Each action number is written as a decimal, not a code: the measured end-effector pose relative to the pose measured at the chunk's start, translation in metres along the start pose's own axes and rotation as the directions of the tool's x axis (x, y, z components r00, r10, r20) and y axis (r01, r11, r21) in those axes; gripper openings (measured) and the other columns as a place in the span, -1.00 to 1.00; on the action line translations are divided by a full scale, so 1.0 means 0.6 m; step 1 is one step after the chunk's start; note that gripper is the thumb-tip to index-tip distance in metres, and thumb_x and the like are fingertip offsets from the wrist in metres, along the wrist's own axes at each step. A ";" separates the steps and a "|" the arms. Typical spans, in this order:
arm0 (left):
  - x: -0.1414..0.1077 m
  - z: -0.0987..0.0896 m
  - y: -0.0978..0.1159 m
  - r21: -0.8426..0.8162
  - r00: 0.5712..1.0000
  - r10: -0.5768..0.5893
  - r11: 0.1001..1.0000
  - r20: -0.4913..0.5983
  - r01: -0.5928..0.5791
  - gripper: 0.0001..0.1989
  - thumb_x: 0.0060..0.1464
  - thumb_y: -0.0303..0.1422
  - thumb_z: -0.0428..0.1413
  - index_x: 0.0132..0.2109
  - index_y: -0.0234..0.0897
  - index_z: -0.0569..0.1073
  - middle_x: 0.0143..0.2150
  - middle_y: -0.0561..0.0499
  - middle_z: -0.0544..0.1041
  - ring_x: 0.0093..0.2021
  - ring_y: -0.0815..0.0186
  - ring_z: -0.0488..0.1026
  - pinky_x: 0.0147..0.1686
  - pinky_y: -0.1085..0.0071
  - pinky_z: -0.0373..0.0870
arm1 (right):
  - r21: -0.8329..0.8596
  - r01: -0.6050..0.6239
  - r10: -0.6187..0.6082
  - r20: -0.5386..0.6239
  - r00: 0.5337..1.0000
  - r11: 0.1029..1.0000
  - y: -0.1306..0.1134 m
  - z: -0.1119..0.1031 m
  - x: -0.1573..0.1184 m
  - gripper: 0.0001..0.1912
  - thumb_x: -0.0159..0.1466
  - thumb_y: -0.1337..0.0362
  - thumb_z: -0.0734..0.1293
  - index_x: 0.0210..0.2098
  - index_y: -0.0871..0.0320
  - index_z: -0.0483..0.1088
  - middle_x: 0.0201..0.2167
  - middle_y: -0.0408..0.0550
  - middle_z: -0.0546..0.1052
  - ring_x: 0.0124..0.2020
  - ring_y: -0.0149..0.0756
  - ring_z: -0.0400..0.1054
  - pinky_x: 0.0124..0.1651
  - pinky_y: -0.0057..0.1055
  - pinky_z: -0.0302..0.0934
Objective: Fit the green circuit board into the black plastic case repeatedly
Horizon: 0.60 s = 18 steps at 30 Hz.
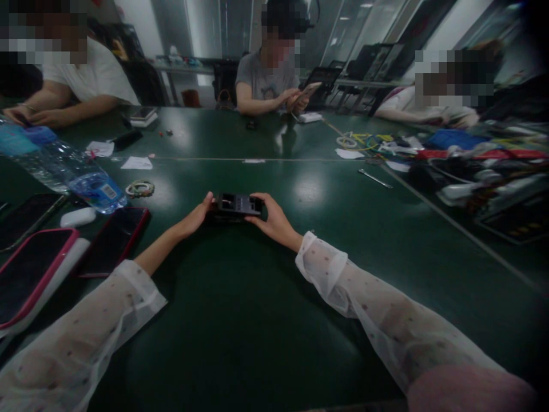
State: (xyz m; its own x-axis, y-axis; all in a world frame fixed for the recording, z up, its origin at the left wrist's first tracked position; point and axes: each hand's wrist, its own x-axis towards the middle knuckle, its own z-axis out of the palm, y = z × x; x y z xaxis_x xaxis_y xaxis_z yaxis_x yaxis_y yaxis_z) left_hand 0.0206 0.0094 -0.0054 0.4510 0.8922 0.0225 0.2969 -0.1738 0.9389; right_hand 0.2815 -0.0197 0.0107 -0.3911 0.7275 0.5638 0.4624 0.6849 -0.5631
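Observation:
A small black box-shaped device [240,206] with pale print on its top is held level between my two hands, at or just above the green table; its exact kind cannot be made out. My left hand [198,216] grips the left end, its thumb pointing up along the side and its fingers mostly hidden. On the opposite end, my right hand [272,217] is closed with the thumb at the near edge and the fingers over the far corner. Sheer white dotted sleeves cover both forearms.
To the left lie clear water bottles [92,183], a bracelet [140,188], a white case [78,217] and phones, one red-edged [115,240]. A wrench [375,178] and a heap of cables and tools [463,154] are on the right. Several people sit across the table [240,320].

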 end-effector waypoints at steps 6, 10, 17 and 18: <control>-0.002 -0.003 -0.006 0.068 0.998 0.068 0.995 0.015 -0.069 -0.32 0.30 0.04 -0.43 0.11 -0.21 0.42 0.10 -0.08 0.49 0.12 0.10 0.40 0.14 0.13 0.26 | 0.013 -0.142 0.140 -0.272 0.952 0.990 0.007 0.001 0.000 -0.47 0.22 0.11 0.36 0.10 0.09 0.15 0.00 0.08 0.37 0.02 -0.09 0.33 0.08 -0.09 0.27; -0.004 -0.005 -0.001 0.135 0.993 0.115 0.984 0.018 -0.116 -0.49 0.30 0.00 -0.23 0.07 -0.22 0.40 0.03 -0.11 0.51 0.01 0.13 0.47 0.03 0.16 0.37 | 0.007 -0.211 0.202 -0.324 0.924 0.977 0.017 0.001 0.001 -0.51 0.23 0.13 0.35 0.07 0.10 0.16 -0.02 0.09 0.37 0.01 -0.10 0.32 0.07 -0.09 0.26; -0.003 0.000 0.000 0.255 0.986 0.164 0.953 0.022 -0.164 -0.45 -0.04 -0.17 0.27 0.06 -0.21 0.30 0.07 -0.12 0.46 0.06 0.06 0.45 0.04 0.08 0.38 | 0.061 -0.332 0.330 -0.366 0.870 0.941 0.049 0.010 0.003 -0.54 0.15 0.21 0.39 -0.01 0.14 0.20 -0.08 0.08 0.40 -0.02 -0.10 0.34 0.06 -0.08 0.26; -0.003 0.000 -0.001 0.247 0.987 0.161 0.956 0.016 -0.160 -0.47 -0.04 -0.18 0.27 0.04 -0.21 0.30 0.05 -0.12 0.47 0.05 0.07 0.45 0.04 0.08 0.38 | 0.077 -0.352 0.355 -0.364 0.861 0.933 0.054 0.012 0.003 -0.54 0.14 0.22 0.40 -0.02 0.14 0.20 -0.08 0.08 0.41 -0.02 -0.09 0.34 0.06 -0.08 0.26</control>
State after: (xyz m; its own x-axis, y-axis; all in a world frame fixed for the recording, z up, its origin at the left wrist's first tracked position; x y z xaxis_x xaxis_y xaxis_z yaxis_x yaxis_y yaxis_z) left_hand 0.0199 0.0078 -0.0058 0.5066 0.8457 0.1675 0.4197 -0.4116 0.8090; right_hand 0.2902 0.0039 -0.0107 0.1174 0.8548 0.5055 0.5074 0.3859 -0.7705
